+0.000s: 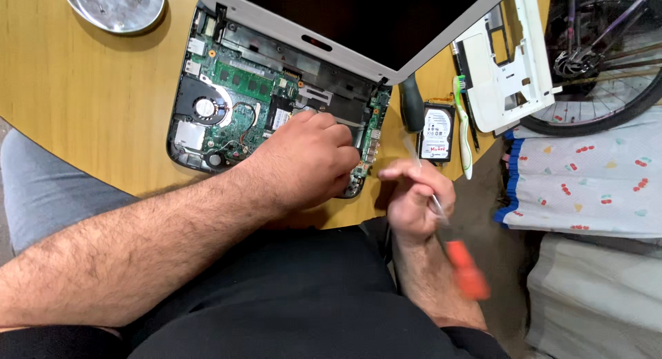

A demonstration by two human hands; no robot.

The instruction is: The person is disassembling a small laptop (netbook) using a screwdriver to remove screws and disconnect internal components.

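While the left hand point(307, 159) lies palm-down, fingers curled, on the opened laptop base point(234, 104) on the round wooden bench point(89, 90), its grip pressed on the circuit board, the right hand point(414, 197) hangs off the bench's edge, wrist bent, grip clamped on a blurred orange-handled screwdriver point(465, 266). A hard drive point(436, 131) lies just beside.
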